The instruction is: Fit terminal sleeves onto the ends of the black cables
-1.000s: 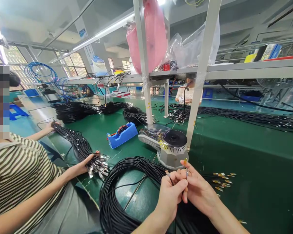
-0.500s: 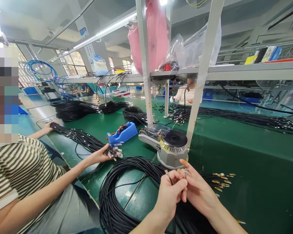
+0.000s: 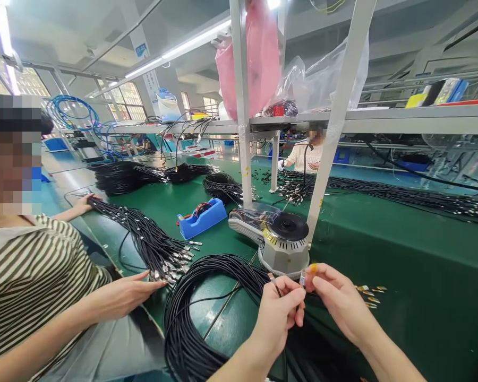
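Note:
My left hand [image 3: 276, 315] is closed around black cables, and two cable ends stand up out of its fingers. One end has a flat metal connector [image 3: 302, 279] rising beside my thumb; the other, a coppery tip [image 3: 271, 278], sticks up further left. Close to the connector, my right hand [image 3: 340, 297] has its fingers curled, with a small piece of amber tape [image 3: 314, 267] at the index fingertip. Under both hands runs a large coil of black cable [image 3: 183, 318]. Amber-wrapped cable ends [image 3: 372, 291] lie behind my right hand.
A grey round tape dispenser [image 3: 284, 249] stands just ahead, beside a blue tape holder [image 3: 202, 218]. At left, a co-worker's hand [image 3: 123, 297] is by a cable bundle [image 3: 143, 233]. Shelf posts [image 3: 242, 106] rise from the green table [image 3: 402, 265]. Another person sits across.
My right hand has drawn back to the right and its fingers have curled, the tape still on its fingertip. The co-worker's near hand has let go of the bundle's connector ends, which now fan out.

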The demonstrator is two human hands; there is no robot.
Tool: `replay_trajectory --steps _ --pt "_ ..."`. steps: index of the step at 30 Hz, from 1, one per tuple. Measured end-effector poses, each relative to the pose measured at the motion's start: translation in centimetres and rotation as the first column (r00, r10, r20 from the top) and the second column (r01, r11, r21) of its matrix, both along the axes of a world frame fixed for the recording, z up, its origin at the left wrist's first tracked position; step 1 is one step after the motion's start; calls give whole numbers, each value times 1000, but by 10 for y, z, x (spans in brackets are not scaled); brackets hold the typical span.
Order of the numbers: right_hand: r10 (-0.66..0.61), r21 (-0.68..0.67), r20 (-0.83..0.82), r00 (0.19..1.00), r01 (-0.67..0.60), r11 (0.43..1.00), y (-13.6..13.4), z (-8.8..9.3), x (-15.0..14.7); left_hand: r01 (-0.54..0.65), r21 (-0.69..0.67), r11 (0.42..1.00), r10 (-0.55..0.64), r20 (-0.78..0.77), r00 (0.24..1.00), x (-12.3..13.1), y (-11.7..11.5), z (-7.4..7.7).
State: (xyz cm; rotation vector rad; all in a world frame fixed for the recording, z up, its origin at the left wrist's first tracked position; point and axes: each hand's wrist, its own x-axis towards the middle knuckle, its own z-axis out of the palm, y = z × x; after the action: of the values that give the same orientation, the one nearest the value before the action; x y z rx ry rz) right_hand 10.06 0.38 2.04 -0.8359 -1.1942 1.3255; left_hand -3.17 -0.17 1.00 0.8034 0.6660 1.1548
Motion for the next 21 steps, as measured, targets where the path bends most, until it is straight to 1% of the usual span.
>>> replay_trajectory --steps 3,5,7,11,15,17,19,21 --pt "140 -126 -217 966 -170 977 0 -4 -7 15 19 1000 -15 -2 1000 1 -1 -2" --pt "176 -174 -310 934 -238 956 0 -7 -11 23 24 999 -23 -5 1000 1 -2 -3" --pt "179 -195 -366 913 -264 945 0 -9 -13 32 24 999 -32 -10 999 1 -2 -4" --pt "186 -209 -426 885 -296 932 -2 -10 -16 47 28 998 -46 -26 999 0 -2 -4" --pt "227 -183 -448 865 -337 923 -2 -12 -17 50 44 998 -49 -29 998 1 -1 -4" --pt "241 -165 -435 867 -340 926 -1 -12 -16 45 47 998 -44 -24 999 1 -1 -4" --pt "227 -144 -381 896 -300 943 0 -10 -11 31 38 999 -30 -19 999 1 0 -3" --pt "154 -94 -236 960 -180 979 1 -6 -5 10 29 1000 -9 -21 1000 0 1 -2"
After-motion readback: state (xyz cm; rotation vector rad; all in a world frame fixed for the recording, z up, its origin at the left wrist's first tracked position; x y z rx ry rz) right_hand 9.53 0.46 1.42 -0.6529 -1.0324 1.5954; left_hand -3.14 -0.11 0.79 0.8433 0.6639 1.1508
